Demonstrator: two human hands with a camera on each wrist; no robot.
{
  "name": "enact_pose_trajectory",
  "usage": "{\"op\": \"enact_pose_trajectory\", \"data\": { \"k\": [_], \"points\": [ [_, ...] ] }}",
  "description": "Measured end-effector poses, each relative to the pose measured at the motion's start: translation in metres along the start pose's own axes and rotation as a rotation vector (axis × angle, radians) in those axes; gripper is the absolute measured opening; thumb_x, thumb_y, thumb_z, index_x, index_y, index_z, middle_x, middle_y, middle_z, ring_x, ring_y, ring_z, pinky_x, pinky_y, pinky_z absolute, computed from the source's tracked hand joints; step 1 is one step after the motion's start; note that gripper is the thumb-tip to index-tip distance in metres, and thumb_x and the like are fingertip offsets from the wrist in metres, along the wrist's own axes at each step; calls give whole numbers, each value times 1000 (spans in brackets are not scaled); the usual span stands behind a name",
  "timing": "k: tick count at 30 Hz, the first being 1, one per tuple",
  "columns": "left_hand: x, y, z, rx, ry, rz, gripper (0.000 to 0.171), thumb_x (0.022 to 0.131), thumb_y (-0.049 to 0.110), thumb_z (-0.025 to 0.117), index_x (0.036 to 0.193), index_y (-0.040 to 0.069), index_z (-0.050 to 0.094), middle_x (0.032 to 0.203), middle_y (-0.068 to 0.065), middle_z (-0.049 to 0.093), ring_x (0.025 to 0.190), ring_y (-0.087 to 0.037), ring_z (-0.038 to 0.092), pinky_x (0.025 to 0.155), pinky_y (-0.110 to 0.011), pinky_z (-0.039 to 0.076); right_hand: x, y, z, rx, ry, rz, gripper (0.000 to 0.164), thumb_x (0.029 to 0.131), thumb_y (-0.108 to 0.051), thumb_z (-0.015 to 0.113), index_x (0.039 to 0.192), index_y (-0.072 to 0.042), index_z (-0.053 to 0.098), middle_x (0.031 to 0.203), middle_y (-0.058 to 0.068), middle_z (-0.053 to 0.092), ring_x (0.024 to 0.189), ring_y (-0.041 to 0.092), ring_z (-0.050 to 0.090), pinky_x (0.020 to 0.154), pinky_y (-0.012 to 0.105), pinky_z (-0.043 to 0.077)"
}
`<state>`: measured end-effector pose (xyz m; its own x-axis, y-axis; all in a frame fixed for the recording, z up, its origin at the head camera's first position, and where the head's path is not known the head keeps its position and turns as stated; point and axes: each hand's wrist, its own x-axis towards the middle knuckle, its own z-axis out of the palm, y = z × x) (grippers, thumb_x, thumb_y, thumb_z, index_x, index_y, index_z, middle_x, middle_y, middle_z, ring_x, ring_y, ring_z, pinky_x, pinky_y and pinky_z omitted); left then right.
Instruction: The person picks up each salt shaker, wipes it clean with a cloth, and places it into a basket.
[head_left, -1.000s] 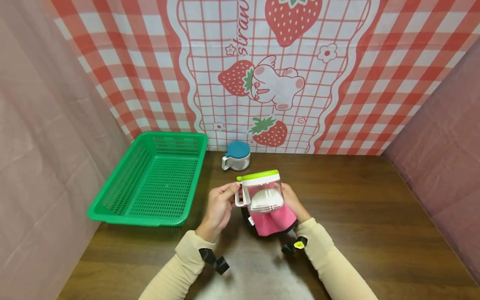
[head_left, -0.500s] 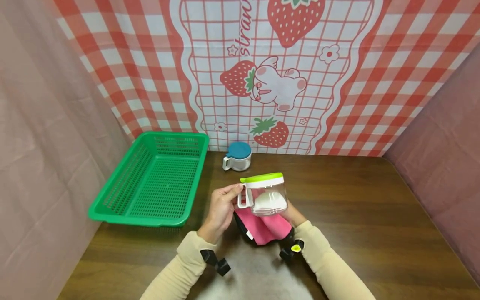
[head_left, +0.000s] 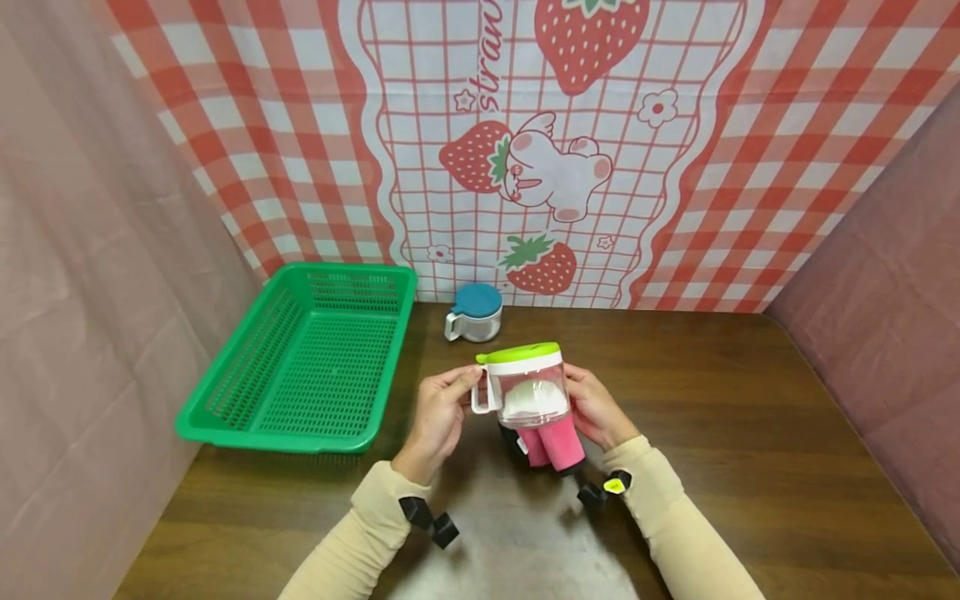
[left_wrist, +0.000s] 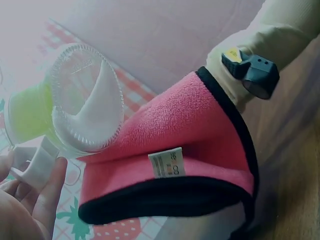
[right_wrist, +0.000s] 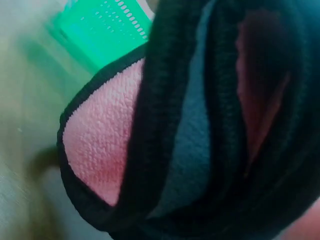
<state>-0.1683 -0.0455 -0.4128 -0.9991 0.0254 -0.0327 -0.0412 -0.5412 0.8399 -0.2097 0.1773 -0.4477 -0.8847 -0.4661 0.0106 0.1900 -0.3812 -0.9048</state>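
A clear seasoning jar with a bright green lid and white powder inside is held up over the table. My left hand grips it by its white handle, and the jar leans slightly. Against its far right side, my right hand holds a pink cleaning cloth with black edging. The jar hides the right fingertips in the head view. In the left wrist view the cloth hangs folded beside the jar's base, its white label showing. Black edging fills much of the right wrist view.
A green plastic basket stands on the left of the wooden table. Behind the hands, near the checked backdrop, sits a second clear jar with a blue lid.
My right hand dips toward me with the cloth, then comes back up along the jar's right side. The cloth now hangs narrower, more bunched. My left hand keeps the jar nearly in place.
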Motion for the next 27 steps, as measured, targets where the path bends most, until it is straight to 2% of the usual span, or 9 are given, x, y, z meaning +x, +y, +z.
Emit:
{"op": "enact_pose_trajectory", "data": {
  "k": [3, 6, 9, 12, 21, 27],
  "points": [
    [1, 0, -1, 21, 13, 12, 19, 94, -1, 55, 89, 5, 72, 72, 1, 72, 65, -10, 68, 60, -26, 59, -2, -9, -2, -49, 38, -28, 30, 102, -10, 46, 102, -24, 73, 92, -6, 72, 84, 5, 67, 74, 20, 56],
    [1, -1, -3, 56, 31, 28, 15, 93, -1, 56, 95, -2, 71, 73, 2, 72, 66, -10, 68, 59, -26, 58, -4, -18, -3, -184, 122, -69, 30, 101, -8, 50, 99, -27, 73, 89, -8, 71, 79, 3, 66, 70, 19, 56],
    [2, 0, -4, 96, 42, 42, 20, 93, -1, 57, 105, -14, 67, 73, 3, 71, 67, -11, 68, 59, -26, 59, -6, -27, -3, -319, 201, -105, 27, 98, -9, 55, 97, -30, 72, 87, -9, 70, 76, 2, 65, 66, 18, 56],
    [2, -1, -4, 112, 58, 46, 25, 92, -2, 57, 109, -20, 62, 73, 3, 71, 67, -12, 68, 58, -26, 58, -10, -35, -2, -393, 249, -135, 26, 96, -10, 59, 97, -32, 72, 86, -10, 69, 73, 2, 64, 64, 18, 55],
    [5, -2, -5, 157, 83, 66, 32, 92, -2, 58, 114, -26, 56, 69, 4, 69, 62, -7, 67, 58, -25, 58, -17, -47, -1, -529, 284, -226, 24, 93, -9, 64, 95, -32, 72, 80, -11, 66, 68, 1, 58, 57, 16, 50],
    [6, -4, -5, 183, 93, 101, 30, 91, -2, 60, 112, -24, 59, 71, 4, 70, 65, -9, 67, 59, -24, 58, -22, -51, -1, -630, 278, -233, 20, 93, -13, 66, 106, -26, 72, 86, -12, 68, 68, 3, 59, 57, 19, 52]
  ]
}}
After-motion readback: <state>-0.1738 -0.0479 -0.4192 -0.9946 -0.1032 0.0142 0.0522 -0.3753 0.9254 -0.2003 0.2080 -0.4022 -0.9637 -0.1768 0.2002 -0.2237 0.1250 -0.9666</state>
